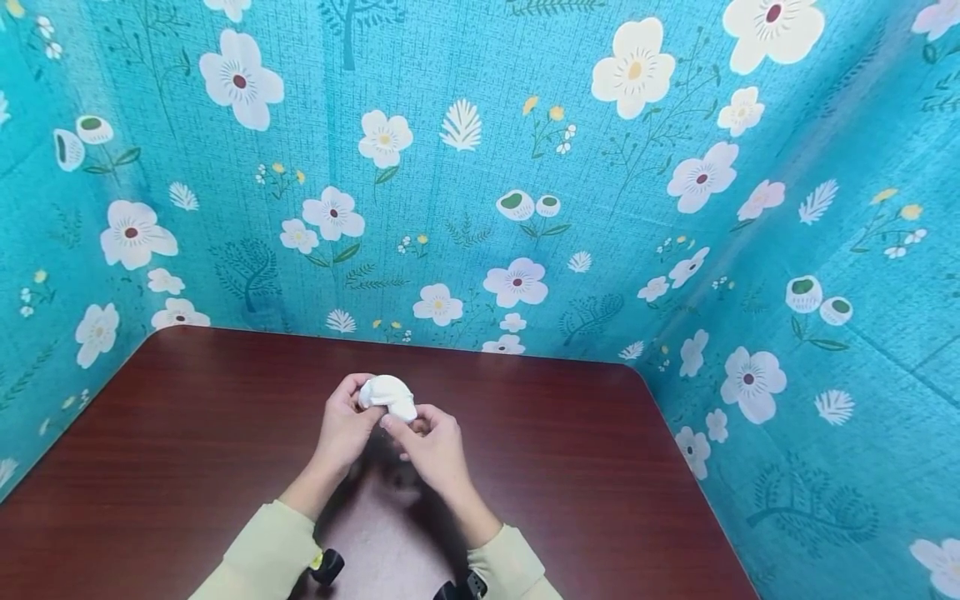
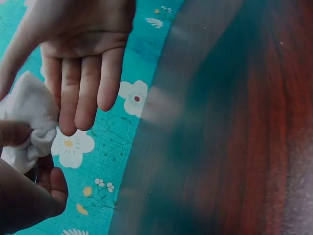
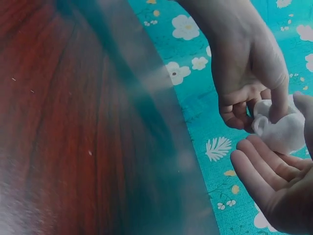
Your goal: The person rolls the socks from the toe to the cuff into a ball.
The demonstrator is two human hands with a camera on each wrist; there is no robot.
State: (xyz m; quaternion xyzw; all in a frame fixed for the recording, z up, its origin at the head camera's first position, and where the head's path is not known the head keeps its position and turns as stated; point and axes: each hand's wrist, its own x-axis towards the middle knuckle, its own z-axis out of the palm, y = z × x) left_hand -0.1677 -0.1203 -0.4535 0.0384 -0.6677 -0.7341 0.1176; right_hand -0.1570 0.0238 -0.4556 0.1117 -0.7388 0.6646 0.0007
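A bunched white sock (image 1: 390, 395) is held up above the table between both hands. My left hand (image 1: 347, 425) holds its left end, the thumb in front and the fingers behind. In the left wrist view, the fingers of this hand (image 2: 88, 54) lie nearly straight along the sock (image 2: 30, 105). My right hand (image 1: 435, 446) pinches the lower right end. From the right wrist, the right hand's thumb (image 3: 279, 98) presses into a fold of the sock (image 3: 286, 132), its other fingers curled. The sock's far side is hidden.
A dark red-brown wooden table (image 1: 585, 467) extends beneath the hands. Behind it and along both sides hangs a turquoise floral curtain (image 1: 450, 208), meeting the table's far edge. Dark wrist cameras (image 1: 327, 567) sit at the light sleeves (image 1: 262, 550).
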